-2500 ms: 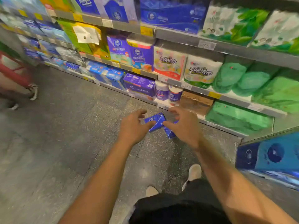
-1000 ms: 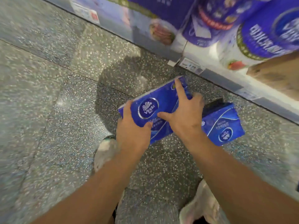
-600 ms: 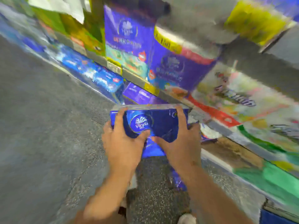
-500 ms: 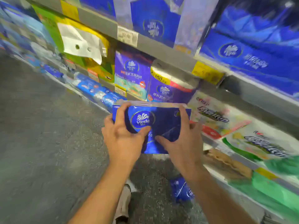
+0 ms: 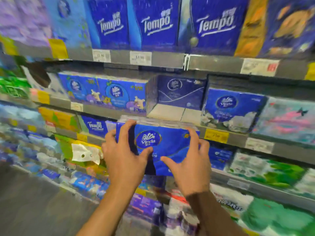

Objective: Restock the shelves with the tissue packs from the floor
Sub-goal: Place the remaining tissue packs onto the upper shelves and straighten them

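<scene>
- Lifted from floor level a second ago, the pack (image 5: 163, 149) is now up at chest height in front of the shelves, with the view raised to the upper rows.
- Left hand (image 5: 124, 155) grips the pack's left end: fingers curl over the top edge, thumb presses the front face under the logo.
- Right hand (image 5: 190, 164) grips the right end, fingertips hooked over the top right corner, thumb lying across the lower front.
- Pack: a wide, glossy, deep-blue block in plastic wrap, with a round "Vinda" emblem in white on the front, pale curved lines beneath it, and a small orange mark near the top right. Its top shows a clear wrap over white.
- It is held just in front of the shelf (image 5: 238, 142) edge, below a gap (image 5: 170, 113) in the row of blue packs.
- At the back of that gap stands a matching dark-blue pack (image 5: 180, 92).
- Blue Vinda packs flank the gap on both sides.
- Tall blue Tempo packs (image 5: 153, 24) fill the row above, with price tags (image 5: 139, 57) on the rail.
- Green packs (image 5: 276, 218) sit lower right; much of the edge is blurred.
</scene>
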